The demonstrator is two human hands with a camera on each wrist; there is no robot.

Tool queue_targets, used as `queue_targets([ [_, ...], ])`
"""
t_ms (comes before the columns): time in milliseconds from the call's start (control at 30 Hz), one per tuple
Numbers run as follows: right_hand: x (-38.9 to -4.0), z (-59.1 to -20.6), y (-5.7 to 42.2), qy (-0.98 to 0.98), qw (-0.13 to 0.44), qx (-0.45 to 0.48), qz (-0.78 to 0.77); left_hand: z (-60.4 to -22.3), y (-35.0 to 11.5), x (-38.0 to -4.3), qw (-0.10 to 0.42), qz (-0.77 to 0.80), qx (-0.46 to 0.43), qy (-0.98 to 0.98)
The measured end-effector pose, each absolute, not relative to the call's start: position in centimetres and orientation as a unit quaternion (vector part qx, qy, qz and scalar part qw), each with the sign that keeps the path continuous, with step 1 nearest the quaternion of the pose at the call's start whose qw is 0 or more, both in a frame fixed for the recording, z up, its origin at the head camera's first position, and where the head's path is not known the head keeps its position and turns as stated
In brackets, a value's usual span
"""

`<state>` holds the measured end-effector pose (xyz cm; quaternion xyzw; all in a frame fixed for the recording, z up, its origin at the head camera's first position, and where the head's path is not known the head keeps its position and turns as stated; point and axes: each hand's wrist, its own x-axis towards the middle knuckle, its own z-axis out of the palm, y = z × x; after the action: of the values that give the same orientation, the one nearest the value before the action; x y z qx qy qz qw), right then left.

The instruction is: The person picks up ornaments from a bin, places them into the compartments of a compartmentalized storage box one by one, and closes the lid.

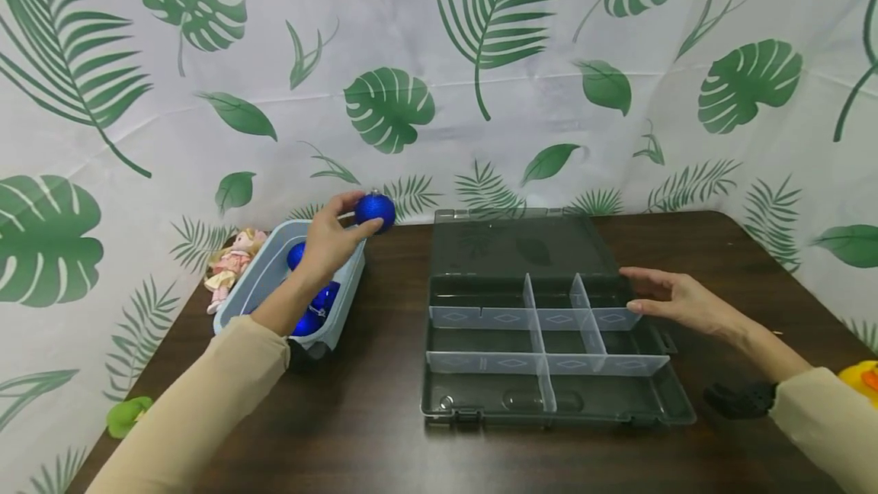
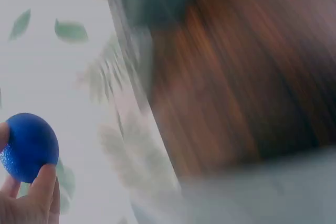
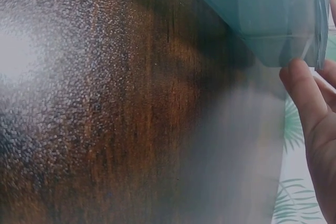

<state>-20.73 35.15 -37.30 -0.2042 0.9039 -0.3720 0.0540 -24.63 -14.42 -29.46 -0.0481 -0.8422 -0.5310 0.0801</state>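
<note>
Left fingers: Your left hand (image 1: 329, 241) grasps a blue ball (image 1: 375, 212) between thumb and fingertips, its metallic cap upward.
Ball: It is off the tabletop (image 1: 384, 418), near the tub's far right corner and well apart from the box. Since it looks round and smooth, an even, light pinch on its sides should serve you better than a squeeze.
Right fingers: Your right hand (image 1: 693, 303) is relaxed and extended, thumb and fingers at the box's right edge (how hard they press, you cannot tell from here). A light, flat touch should be enough to steady the wall without tipping it.
Compartment box: The dark see-through box (image 1: 480, 395) has pale dividers (image 1: 483, 362) standing in it and its lid (image 1: 494, 246) laid back; mind the upright divider edges with sleeves and knuckles.
Tub: The light-blue tub (image 1: 350, 292) holds more blue ornaments (image 1: 310, 322); lift your left wrist well over its rim so that the forearm does not drag it.
Outer edge: A doll (image 1: 233, 261) lies beside the tub, a green object (image 1: 129, 416) sits nearer you, and a yellow object (image 1: 859, 381) shows behind your right sleeve.
</note>
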Motion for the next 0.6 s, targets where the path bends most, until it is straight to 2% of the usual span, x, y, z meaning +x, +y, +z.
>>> queue_targets([
  [333, -20.5, -37.4, 35.1, 0.901, 0.054, -0.198, -0.381, -29.7, -2.2, -24.3, -0.044, -0.563, -0.17, -0.807],
  [600, -20.4, -37.2, 34.8, 0.907, 0.054, -0.181, -0.377, -30.8, 5.0, -24.2, -0.099, -0.528, -0.235, -0.81],
])
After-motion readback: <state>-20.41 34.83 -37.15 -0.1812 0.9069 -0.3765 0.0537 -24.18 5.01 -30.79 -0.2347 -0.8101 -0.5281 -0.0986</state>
